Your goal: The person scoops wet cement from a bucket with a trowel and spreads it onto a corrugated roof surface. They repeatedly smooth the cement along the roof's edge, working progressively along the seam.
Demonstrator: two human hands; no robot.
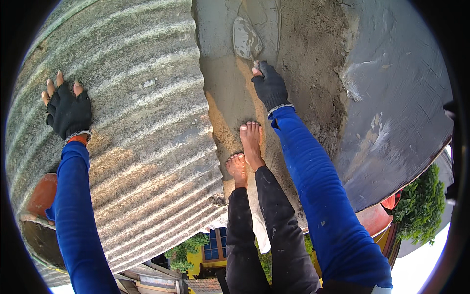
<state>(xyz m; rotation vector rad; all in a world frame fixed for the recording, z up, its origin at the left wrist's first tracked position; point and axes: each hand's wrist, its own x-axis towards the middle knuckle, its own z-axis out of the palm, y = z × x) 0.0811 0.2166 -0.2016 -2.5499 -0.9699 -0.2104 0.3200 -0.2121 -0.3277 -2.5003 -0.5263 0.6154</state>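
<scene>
My right hand [270, 84], in a dark fingerless glove, is closed around the handle of a trowel [246, 38]. The trowel's rounded blade is smeared with grey mortar and lies against wet grey mortar [213, 34] in the gutter-like strip. On the left, my left hand [70, 108], gloved the same way, rests with fingers spread on the corrugated roof sheet [147, 98]. Nothing is in it. My bare feet stand on the sandy, wet strip between the roof sheet and a rough cement edge [313, 73].
A smooth grey slab [396, 98] slopes along the right. An orange-brown bucket-like container [41, 196] sits on the roof at left, beside my forearm. Past the roof's near edge, a yellow wall with a blue window [214, 245] and green plants [418, 203] show far below.
</scene>
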